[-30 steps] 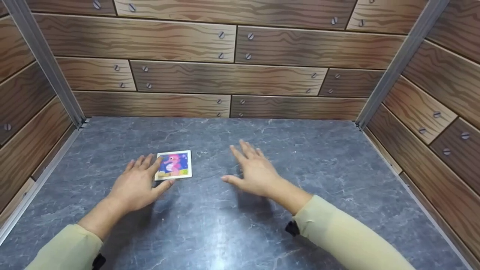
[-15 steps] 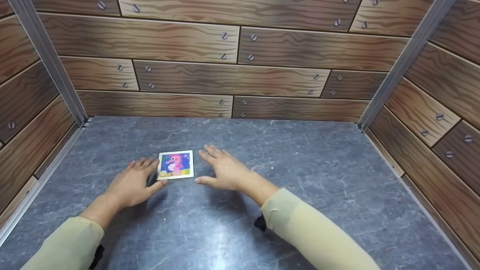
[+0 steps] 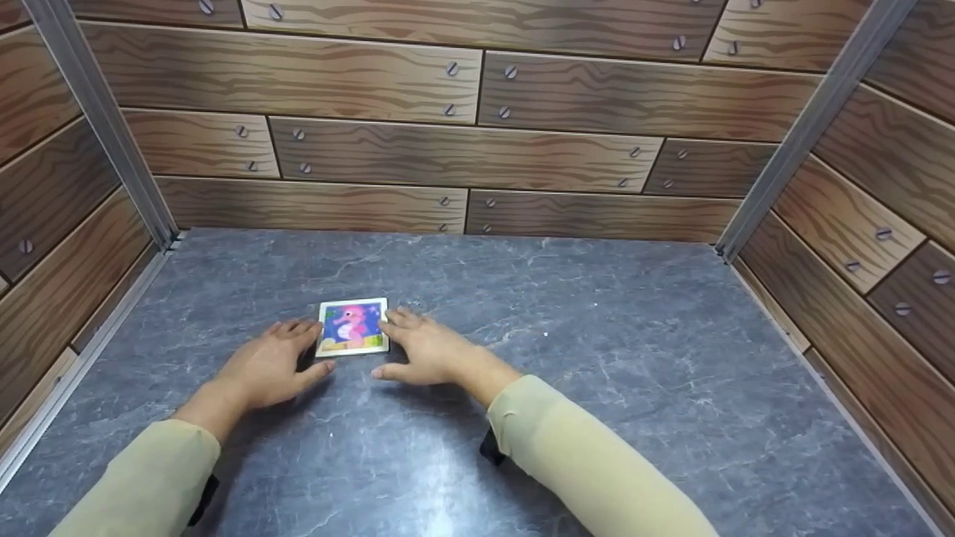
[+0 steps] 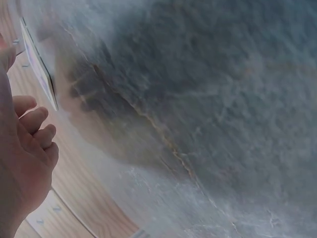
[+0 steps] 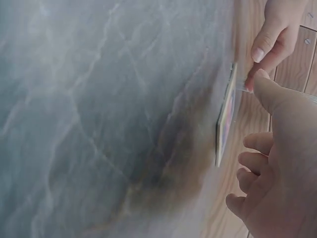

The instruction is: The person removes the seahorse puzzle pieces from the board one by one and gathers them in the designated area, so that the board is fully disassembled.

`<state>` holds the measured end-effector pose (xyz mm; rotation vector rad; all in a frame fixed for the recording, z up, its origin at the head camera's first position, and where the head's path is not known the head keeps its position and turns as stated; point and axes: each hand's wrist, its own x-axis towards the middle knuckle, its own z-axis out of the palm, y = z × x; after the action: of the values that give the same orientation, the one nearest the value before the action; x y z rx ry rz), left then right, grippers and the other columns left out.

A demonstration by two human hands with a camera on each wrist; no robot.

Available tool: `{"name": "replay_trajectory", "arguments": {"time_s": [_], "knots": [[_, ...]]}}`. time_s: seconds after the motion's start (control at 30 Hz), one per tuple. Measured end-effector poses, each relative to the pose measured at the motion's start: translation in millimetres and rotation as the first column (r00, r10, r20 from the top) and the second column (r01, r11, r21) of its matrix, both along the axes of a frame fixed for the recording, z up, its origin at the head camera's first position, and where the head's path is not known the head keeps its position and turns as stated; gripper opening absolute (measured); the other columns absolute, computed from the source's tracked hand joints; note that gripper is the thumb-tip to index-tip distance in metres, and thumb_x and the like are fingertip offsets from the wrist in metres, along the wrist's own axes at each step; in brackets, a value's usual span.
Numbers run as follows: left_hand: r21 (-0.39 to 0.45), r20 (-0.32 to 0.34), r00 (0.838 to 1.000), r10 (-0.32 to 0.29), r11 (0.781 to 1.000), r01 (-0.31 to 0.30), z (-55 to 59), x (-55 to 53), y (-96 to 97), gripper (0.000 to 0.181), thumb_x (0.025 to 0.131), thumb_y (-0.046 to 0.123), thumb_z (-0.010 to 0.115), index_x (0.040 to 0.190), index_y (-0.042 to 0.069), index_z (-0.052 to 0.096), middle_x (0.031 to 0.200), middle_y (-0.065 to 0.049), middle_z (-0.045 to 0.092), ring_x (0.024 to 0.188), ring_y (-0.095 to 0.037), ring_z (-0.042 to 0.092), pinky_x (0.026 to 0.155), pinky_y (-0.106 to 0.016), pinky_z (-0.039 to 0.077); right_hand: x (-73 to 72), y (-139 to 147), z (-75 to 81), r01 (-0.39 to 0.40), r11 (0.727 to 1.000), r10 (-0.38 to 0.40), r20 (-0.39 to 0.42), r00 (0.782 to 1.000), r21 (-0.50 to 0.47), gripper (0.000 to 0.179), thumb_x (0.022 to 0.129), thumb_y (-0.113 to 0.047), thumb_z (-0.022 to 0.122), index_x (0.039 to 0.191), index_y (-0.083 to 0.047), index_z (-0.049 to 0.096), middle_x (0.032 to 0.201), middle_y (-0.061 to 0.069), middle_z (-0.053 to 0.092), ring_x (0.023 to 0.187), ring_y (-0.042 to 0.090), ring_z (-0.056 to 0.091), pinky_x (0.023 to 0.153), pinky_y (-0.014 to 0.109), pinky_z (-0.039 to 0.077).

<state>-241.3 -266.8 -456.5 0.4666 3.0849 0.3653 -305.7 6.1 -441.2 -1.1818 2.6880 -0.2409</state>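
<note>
A thin square picture board (image 3: 354, 327) with a pink seahorse on blue and a pale border lies flat on the grey tabletop, left of centre. My left hand (image 3: 268, 365) is at its left edge, fingertips right at the border and thumb near the lower left corner. From the other side my right hand (image 3: 429, 352) has its fingertips at the right edge, the thumb spread below. Neither hand is wrapped around the board. Seen nearly edge-on, the board (image 5: 226, 121) shows as a thin slab in the right wrist view, with part of the left hand (image 5: 277, 39) beyond it.
A marbled grey tabletop (image 3: 634, 358) spreads around both hands. Wood-plank patterned walls (image 3: 373, 149) stand at the back and sides, with metal posts (image 3: 813, 134) in the back corners. Small white specks (image 3: 545, 334) lie to the right of the right hand.
My right hand has moved left across the table to the board's right edge. My left fingers, over the board's left part at first, have drawn back to its left edge. The board stays in place.
</note>
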Motion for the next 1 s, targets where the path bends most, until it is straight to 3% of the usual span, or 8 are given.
{"name": "replay_trajectory", "arguments": {"time_s": [0.47, 0.83, 1.0], "knots": [[-0.013, 0.044, 0.998, -0.036, 0.999, 0.037, -0.4, -8.2, 7.4, 0.078, 0.105, 0.058, 0.055, 0.152, -0.004, 0.054, 0.155, -0.03, 0.05, 0.146, -0.054, 0.04, 0.116, -0.069, 0.035, 0.8, -8, -9.2, 0.001, 0.998, -0.004, 0.055, 0.998, 0.056, 0.088, 0.102, -0.067, 0.054, 0.167, -0.011, 0.034, 0.175, 0.006, 0.024, 0.162, 0.027, 0.015, 0.129, 0.049, 0.017], [-0.026, 0.106, 0.994, -0.027, 0.999, 0.03, 1.4, -10.3, 12.4, 0.079, 0.105, 0.056, 0.056, 0.153, -0.006, 0.051, 0.155, -0.032, 0.048, 0.144, -0.053, 0.044, 0.114, -0.068, 0.039, 3.6, -6, -11.0, -0.004, 0.999, 0.0, 0.067, 0.998, 0.052, 0.072, 0.11, -0.054, 0.048, 0.166, -0.01, 0.036, 0.173, 0.006, 0.028, 0.162, 0.023, 0.018, 0.13, 0.043, 0.017], [-0.063, 0.099, 0.994, -0.042, 0.997, 0.049, 1.6, -9.2, 20.3, 0.077, 0.105, 0.053, 0.057, 0.152, -0.007, 0.051, 0.154, -0.034, 0.049, 0.142, -0.053, 0.046, 0.114, -0.066, 0.04, 3.5, 1, -10.6, -0.006, 0.999, 0.003, 0.074, 0.997, 0.032, 0.066, 0.111, -0.049, 0.049, 0.164, -0.011, 0.042, 0.172, 0.007, 0.031, 0.161, 0.024, 0.02, 0.13, 0.044, 0.017]]}}
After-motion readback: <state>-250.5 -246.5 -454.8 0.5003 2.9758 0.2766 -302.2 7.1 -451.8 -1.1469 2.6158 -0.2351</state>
